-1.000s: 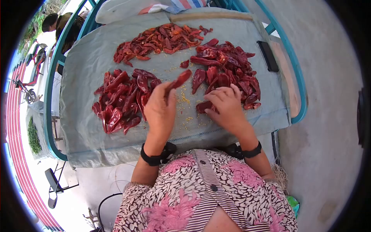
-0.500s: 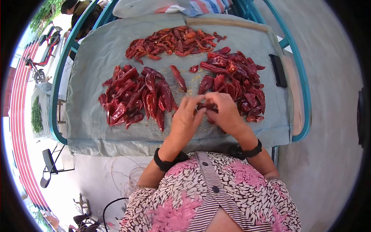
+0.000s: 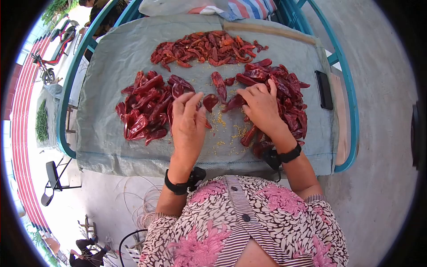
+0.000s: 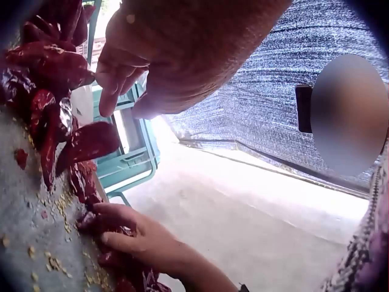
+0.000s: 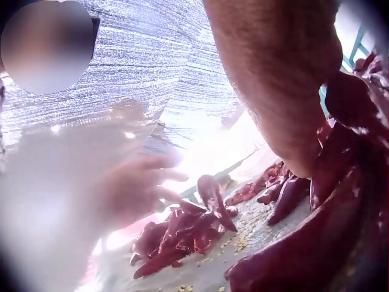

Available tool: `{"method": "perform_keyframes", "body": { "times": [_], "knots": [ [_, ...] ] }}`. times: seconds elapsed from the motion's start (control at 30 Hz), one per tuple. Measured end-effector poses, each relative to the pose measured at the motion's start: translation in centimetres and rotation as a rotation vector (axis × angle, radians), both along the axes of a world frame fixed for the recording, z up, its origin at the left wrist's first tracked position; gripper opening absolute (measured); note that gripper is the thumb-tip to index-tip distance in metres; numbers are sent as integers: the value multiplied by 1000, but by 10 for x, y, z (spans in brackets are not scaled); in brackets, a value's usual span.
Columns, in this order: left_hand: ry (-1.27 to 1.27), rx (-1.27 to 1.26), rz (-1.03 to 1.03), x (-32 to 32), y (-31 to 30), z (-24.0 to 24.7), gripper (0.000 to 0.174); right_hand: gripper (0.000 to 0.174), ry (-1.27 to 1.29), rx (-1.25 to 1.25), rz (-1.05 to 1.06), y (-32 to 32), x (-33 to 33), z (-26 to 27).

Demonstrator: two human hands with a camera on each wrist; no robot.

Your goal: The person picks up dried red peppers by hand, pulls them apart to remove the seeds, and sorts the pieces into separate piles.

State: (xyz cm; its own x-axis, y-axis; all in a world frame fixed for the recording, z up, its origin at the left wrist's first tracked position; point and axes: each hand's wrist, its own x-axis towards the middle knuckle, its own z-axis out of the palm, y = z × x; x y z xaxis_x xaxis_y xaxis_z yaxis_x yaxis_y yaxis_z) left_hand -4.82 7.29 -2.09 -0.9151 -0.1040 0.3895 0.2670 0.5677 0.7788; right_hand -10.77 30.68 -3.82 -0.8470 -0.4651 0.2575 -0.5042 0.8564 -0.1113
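My left hand (image 3: 189,127) is beside the left pile of dried red chili peppers (image 3: 144,104), fingers loosely bent. Just off its fingertips is a short dark red chili (image 3: 210,103), apart from the hand. In the right wrist view this left hand (image 5: 137,188) looks blurred, with spread fingers. My right hand (image 3: 263,109) pinches a dried chili pepper (image 3: 233,103) between thumb and fingers at the left edge of the right pile (image 3: 291,98). Another long chili (image 3: 219,84) lies between the piles.
Smaller, shrivelled chilies (image 3: 209,48) form a heap at the back. Yellow seeds (image 3: 220,119) are scattered on the grey-green sheet (image 3: 106,155). A phone (image 3: 324,90) lies at the right, inside the teal metal rail (image 3: 351,111). A striped sack (image 3: 249,9) is behind.
First my left hand held a chili over the middle; then both hands met near the right pile. Now they are apart: the left has moved back left, and the right has a chili.
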Motion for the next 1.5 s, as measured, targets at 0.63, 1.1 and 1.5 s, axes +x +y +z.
{"method": "perform_keyframes", "body": {
  "times": [0.63, 1.1, 1.5],
  "knots": [
    [-169, -86, -330, 18, 35, -21, 53, 22, -34, -245, 97, -5, 9, 18],
    [-135, -302, -114, 14, 31, -27, 32, 30, 129, 30, -289, 9, -25, -3],
    [-86, 60, -101, 1, 38, -21, 49, 23, -244, -478, 149, -19, 26, 32]
  ]
}}
